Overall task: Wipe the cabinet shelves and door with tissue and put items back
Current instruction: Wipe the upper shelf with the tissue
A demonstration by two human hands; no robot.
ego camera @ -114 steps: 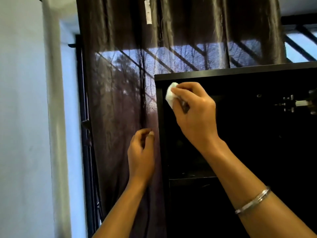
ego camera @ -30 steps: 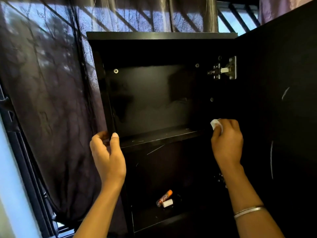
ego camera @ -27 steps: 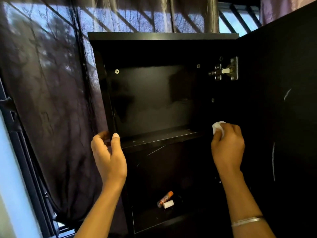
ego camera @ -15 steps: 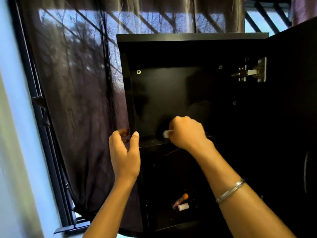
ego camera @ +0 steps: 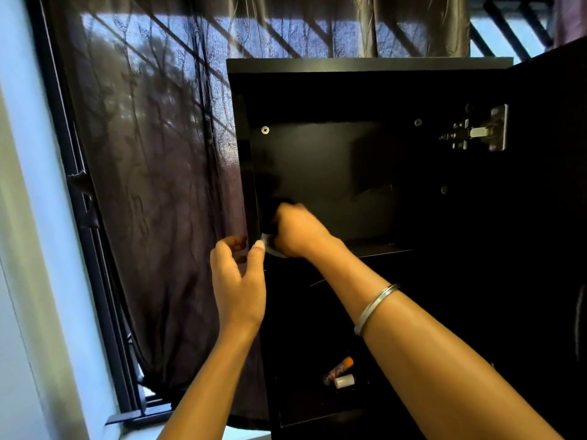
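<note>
**Tissue at the left end of the upper shelf**

The right hand [ego camera: 297, 231] reaches into the open black wooden cabinet [ego camera: 368, 66] with its fingers curled round a small white wad of tissue [ego camera: 269, 244], which pokes out from the left side of the fist. The wad sits at the front left corner of the upper black shelf [ego camera: 378, 249], where the shelf meets the cabinet's left wall; whether it actually presses on the board cannot be told, as the hand is slightly blurred. A silver metal bangle [ego camera: 374, 308] circles the right forearm below the grip.

Just left of the tissue and a little lower, the left hand [ego camera: 238, 281] is raised at the cabinet's front left edge, its fingers loosely curved and its thumb upright. The thumb tip stands right beside the tissue. The fingertips lie against or near the sheer dark brown curtain [ego camera: 152, 185]; whether they grip the edge of the cabinet cannot be told.

Well below the grip, on the lower shelf, lie a small tube with an orange cap [ego camera: 341, 368] and, just beside it, a small white-capped bottle [ego camera: 343, 381]. Up and far to the right of the grip, a silver metal hinge [ego camera: 476, 133] joins the cabinet to its open black door [ego camera: 546, 217].
</note>
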